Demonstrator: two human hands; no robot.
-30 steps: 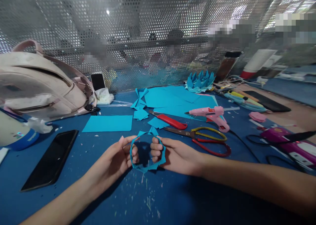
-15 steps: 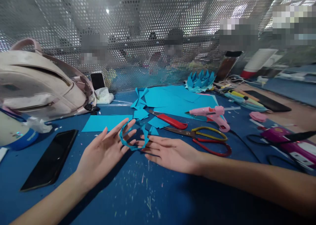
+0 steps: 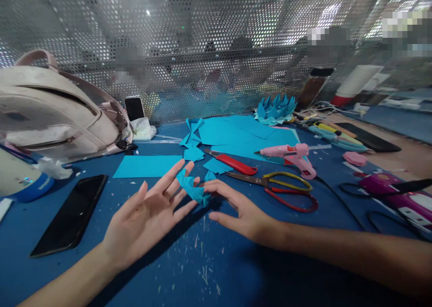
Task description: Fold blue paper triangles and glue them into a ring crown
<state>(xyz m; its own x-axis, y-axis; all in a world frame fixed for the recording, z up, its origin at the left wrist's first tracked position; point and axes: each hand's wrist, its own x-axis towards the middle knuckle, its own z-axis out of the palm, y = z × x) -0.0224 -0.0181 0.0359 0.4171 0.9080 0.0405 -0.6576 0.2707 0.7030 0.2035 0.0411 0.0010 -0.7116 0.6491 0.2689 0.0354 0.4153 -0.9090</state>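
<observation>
Folded blue paper (image 3: 193, 189) touches both open hands (image 3: 150, 215).

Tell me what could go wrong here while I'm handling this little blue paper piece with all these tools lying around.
The folded blue paper piece sits loosely between the spread fingers of your left hand and right hand, so it may slip or crumple. The scissors and red utility knife lie just beyond your right hand; a reach could catch a blade. The glue gun may be hot.
</observation>
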